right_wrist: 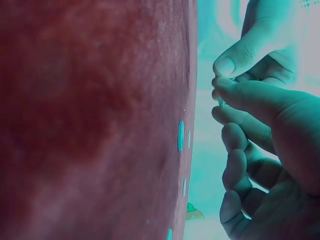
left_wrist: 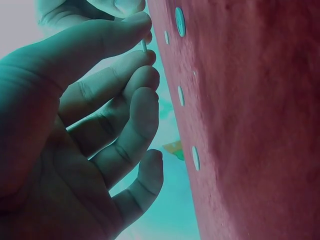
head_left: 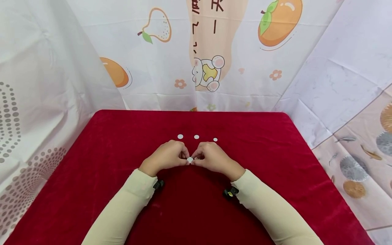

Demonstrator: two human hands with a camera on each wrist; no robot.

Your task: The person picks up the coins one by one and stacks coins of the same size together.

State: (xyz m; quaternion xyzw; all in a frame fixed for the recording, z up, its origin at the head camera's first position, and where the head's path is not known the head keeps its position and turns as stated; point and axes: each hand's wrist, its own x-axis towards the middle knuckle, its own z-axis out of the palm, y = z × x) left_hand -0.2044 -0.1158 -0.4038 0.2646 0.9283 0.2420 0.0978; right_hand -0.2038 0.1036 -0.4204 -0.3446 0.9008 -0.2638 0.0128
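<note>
On the left, my left hand comes in over the red-clothed counter, its grip brought nearly together: thumb and forefinger pinch one edge of a small pale disc, the other fingers bending loosely below in the left wrist view. Beyond that hand lies the left loose disc, flat on the cloth.

The pinched disc is next, raised above the counter between my two hands. I judge it light and stiff, since it looks thin and does not bend between my fingertips; a smooth face could slip, so I would hold it by opposite edges and press only gently. Whether it is brittle, I cannot tell.

A fourth loose disc lies nearer my wrists than the others; from the head view I cannot separate it from the one in my fingers.

The middle loose disc rests beyond the gap between my hands. Then comes my right hand, its grip just as narrow, thumb and forefinger pinching the opposite edge. Farthest right, the right loose disc looks the smallest of the far row.
</note>
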